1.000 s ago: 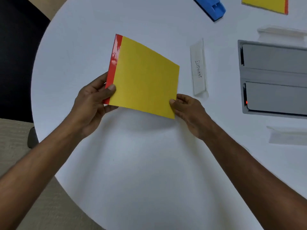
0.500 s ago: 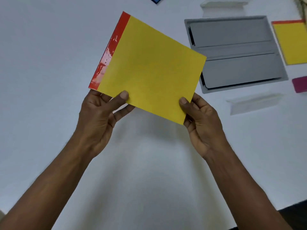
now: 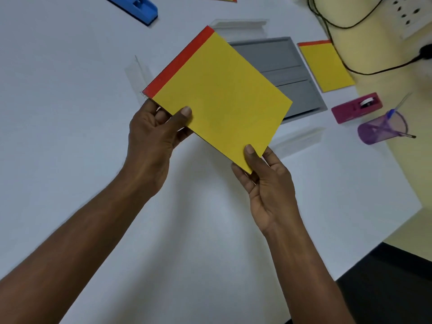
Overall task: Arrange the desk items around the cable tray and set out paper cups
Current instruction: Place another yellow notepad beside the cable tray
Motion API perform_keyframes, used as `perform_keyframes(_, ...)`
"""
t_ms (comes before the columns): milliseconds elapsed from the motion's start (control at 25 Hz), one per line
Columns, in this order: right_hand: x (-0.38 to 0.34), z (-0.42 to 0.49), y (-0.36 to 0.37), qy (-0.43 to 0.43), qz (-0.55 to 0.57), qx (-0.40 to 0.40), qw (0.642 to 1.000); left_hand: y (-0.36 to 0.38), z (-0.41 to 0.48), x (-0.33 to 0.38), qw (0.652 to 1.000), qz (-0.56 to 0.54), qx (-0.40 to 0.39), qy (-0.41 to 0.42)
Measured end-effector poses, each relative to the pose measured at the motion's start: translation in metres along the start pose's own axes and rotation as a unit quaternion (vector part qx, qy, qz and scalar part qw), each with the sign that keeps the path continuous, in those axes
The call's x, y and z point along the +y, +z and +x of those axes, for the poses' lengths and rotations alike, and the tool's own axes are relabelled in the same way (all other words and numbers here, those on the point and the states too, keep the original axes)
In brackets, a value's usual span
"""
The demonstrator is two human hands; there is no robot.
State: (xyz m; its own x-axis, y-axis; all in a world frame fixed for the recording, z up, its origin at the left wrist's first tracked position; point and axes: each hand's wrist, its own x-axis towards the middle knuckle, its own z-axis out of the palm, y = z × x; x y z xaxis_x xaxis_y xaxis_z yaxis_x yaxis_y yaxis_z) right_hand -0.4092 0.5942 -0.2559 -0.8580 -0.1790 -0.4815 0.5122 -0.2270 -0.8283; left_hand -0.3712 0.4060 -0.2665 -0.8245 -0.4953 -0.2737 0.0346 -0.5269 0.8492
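- Yellow notepad, red-bound along one edge, is held clear of the white table, slanted, and hides part of the grey cable tray behind it.
- Left hand pinches the pad near the red binding, thumb on top and fingers underneath.
- Right hand pinches the nearest corner in the same way; both hands are clamped on the pad, set apart along its near edge.
- Clear plastic stands lie around the tray: one left, one behind, one in front.
- Second yellow notepad lies just right of the tray; a pink tape dispenser and a purple pen holder sit near the table's right edge; a blue desk tool lies far left.
- Paper cups are not in view.
- Judged step: carrying the pad to a place beside the tray.
- Risk: a corner-only pinch may let the pad slip or swing, since little of it is gripped.
- Risk: lowering it where it hangs would cover the tray or push a light plastic stand out of line.
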Motion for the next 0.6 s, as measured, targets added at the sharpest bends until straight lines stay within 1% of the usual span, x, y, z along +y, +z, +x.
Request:
perform_keyframes(160, -0.020, 0.004, -0.009, -0.032, -0.010, -0.011, 0.999, 0.027, 0.010, -0.008, 1.000, -0.004, 0.019, 0.020)
perform_keyframes(280, -0.037, 0.013, -0.022, -0.044, 0.010, -0.003, 0.999, 0.052, 0.004, -0.019, 1.000, -0.002, -0.019, 0.002)
perform_keyframes(360, -0.043, 0.022, -0.031, -0.041, 0.014, 0.012, 0.999, 0.071, 0.000, -0.026, 0.999, 0.034, -0.027, -0.011)
perform_keyframes(480, -0.053, 0.043, -0.048, -0.029, 0.009, 0.022, 0.999, 0.100, 0.015, -0.036, 0.997, 0.078, -0.004, -0.003)
perform_keyframes(520, -0.059, 0.053, -0.055, -0.028, 0.002, 0.024, 0.999, 0.109, 0.026, -0.038, 0.996, 0.086, -0.007, -0.005)
perform_keyframes(600, -0.075, 0.076, -0.069, -0.030, -0.011, 0.039, 0.999, 0.129, 0.053, -0.043, 0.994, 0.104, -0.040, -0.016)
